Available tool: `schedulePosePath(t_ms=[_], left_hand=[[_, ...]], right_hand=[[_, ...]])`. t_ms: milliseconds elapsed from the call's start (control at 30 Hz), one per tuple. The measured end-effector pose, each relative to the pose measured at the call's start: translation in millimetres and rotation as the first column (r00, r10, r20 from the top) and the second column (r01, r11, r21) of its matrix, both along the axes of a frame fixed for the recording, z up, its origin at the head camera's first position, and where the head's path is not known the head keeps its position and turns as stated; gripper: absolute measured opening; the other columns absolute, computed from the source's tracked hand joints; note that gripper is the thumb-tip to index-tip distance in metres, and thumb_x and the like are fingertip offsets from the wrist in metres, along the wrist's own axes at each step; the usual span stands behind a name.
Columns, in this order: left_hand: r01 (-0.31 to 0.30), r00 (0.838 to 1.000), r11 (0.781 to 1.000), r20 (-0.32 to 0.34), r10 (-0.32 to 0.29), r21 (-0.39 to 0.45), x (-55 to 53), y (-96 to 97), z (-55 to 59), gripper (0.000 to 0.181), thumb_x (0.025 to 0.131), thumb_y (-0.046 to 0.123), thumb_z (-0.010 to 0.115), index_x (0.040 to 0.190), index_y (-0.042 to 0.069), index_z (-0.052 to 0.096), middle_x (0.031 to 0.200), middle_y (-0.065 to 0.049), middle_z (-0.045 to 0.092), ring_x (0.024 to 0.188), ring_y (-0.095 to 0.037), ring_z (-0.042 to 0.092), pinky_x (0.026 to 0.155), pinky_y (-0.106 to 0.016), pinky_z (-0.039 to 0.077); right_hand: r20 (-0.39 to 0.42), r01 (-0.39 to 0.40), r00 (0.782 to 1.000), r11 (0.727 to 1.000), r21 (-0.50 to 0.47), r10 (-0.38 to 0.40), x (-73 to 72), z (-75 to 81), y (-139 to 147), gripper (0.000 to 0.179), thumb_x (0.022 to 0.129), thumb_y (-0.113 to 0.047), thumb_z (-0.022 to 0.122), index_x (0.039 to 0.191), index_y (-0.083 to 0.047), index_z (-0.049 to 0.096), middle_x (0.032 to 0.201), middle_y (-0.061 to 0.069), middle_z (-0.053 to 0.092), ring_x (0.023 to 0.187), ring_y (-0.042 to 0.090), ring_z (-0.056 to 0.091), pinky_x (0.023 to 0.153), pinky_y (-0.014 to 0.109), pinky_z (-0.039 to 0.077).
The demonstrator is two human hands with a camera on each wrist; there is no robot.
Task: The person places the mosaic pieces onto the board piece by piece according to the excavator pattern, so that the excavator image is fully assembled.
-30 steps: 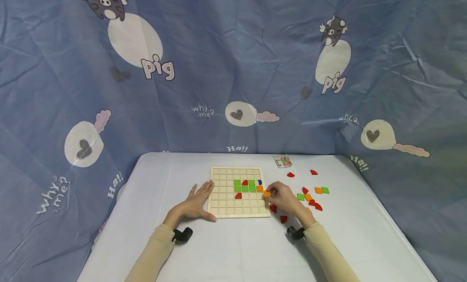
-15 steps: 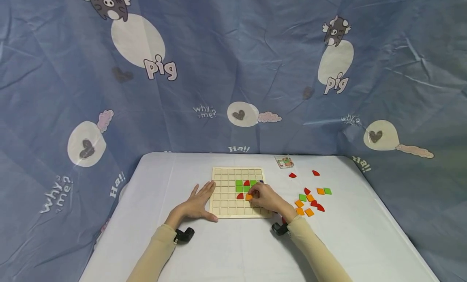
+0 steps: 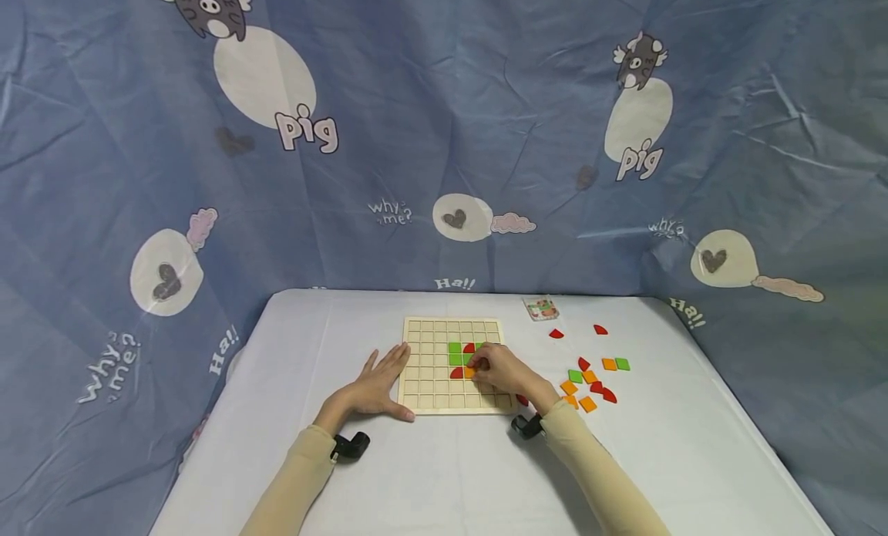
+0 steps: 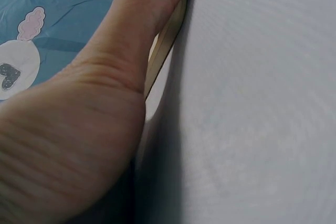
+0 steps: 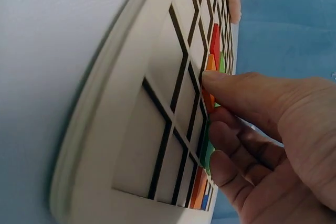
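Observation:
My left hand (image 3: 375, 385) lies with fingers spread along the left edge of a wooden grid board (image 3: 425, 361). Over the board, my right hand (image 3: 502, 369) pinches a small orange square tile (image 3: 469, 372) between thumb and fingers, right beside a red quarter-round tile (image 3: 456, 373). Seen from the right wrist, the orange tile (image 5: 208, 98) is low at the grid cells, under the thumb tip. Green square tiles (image 3: 455, 359) and another red quarter-round tile (image 3: 469, 348) sit in the rows behind. My right hand hides part of these rows in the head view.
Loose orange tiles (image 3: 588, 404), red quarter-rounds (image 3: 609, 396) and green tiles (image 3: 622, 364) lie scattered right of the board. A small picture card (image 3: 541, 308) is at the back of the white table (image 3: 430, 474). A patterned blue cloth (image 3: 388, 150) hangs behind.
My right hand has carried the orange tile leftward from the board's right edge to a spot beside the front red tile, and lowered it there. My left hand has stayed put.

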State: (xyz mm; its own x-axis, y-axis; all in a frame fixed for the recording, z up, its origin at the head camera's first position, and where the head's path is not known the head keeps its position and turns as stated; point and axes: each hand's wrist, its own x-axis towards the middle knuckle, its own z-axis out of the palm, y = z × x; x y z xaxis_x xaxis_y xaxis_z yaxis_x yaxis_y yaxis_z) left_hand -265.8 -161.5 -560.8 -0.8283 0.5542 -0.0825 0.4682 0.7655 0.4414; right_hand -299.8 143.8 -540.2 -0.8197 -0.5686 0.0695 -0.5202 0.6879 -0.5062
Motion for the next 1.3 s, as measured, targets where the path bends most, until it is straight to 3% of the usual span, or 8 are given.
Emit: schedulePosePath(t_ms=[267,500,667,867,1067,1300], left_hand=[[-0.002,1.000,1.000,0.000,0.002,-0.015,-0.9,0.7,-1.3,0.136,0.063,0.073,0.072,0.154,0.000,0.003,0.163,-0.016,0.001,0.151,-0.033,0.001,0.119,-0.059,-0.007],[-0.004,1.000,1.000,0.008,0.004,-0.021,-2.0,1.9,-4.6,0.136,0.063,0.075,0.071,0.154,0.001,0.002,0.163,-0.015,0.000,0.151,-0.031,0.000,0.119,-0.058,-0.008],[-0.011,1.000,1.000,0.005,0.012,-0.022,-2.8,1.6,-5.4,0.136,0.063,0.075,0.071,0.154,0.001,0.002,0.163,-0.013,0.000,0.151,-0.031,0.000,0.119,-0.057,-0.008],[-0.013,1.000,1.000,0.018,0.014,-0.010,-1.4,1.9,-3.5,0.137,0.062,0.074,0.072,0.154,0.001,0.003,0.163,-0.015,0.000,0.151,-0.032,0.000,0.119,-0.058,-0.008],[-0.013,1.000,1.000,0.003,0.013,0.008,-0.8,1.2,-5.7,0.137,0.062,0.072,0.074,0.154,-0.001,0.003,0.163,-0.017,0.001,0.151,-0.034,0.002,0.119,-0.058,-0.008],[-0.010,1.000,1.000,0.001,0.010,0.006,-2.2,1.4,-6.9,0.137,0.062,0.073,0.073,0.154,-0.001,0.003,0.163,-0.016,0.000,0.151,-0.033,0.002,0.119,-0.058,-0.008]], right_hand=[[-0.007,0.030,1.000,1.000,0.008,-0.030,4.0,1.7,1.0,0.019,0.082,-0.014,0.077,0.100,-0.009,0.072,0.095,-0.001,0.065,0.083,0.009,0.057,0.074,0.023,0.051],[0.063,0.138,0.989,0.984,-0.116,-0.132,17.3,8.0,24.1,0.020,0.083,-0.012,0.075,0.101,-0.005,0.068,0.092,0.001,0.062,0.082,0.012,0.057,0.073,0.027,0.052],[0.122,0.276,0.956,0.959,-0.071,-0.266,29.4,10.7,57.9,0.019,0.082,-0.015,0.076,0.095,-0.007,0.064,0.085,0.000,0.059,0.075,0.012,0.053,0.064,0.024,0.048],[0.153,0.421,0.896,0.907,0.005,-0.416,46.3,8.8,104.5,0.024,0.079,-0.016,0.079,0.093,-0.006,0.062,0.079,0.002,0.057,0.068,0.013,0.052,0.057,0.022,0.046],[0.106,0.470,0.877,0.883,0.016,-0.469,57.4,4.8,137.3,0.025,0.077,-0.013,0.081,0.089,-0.004,0.062,0.077,0.002,0.058,0.067,0.013,0.051,0.057,0.021,0.044],[0.106,0.516,0.849,0.855,0.041,-0.517,60.7,2.5,144.0,0.027,0.077,-0.012,0.081,0.093,0.000,0.063,0.083,0.006,0.062,0.074,0.015,0.054,0.064,0.025,0.050]])
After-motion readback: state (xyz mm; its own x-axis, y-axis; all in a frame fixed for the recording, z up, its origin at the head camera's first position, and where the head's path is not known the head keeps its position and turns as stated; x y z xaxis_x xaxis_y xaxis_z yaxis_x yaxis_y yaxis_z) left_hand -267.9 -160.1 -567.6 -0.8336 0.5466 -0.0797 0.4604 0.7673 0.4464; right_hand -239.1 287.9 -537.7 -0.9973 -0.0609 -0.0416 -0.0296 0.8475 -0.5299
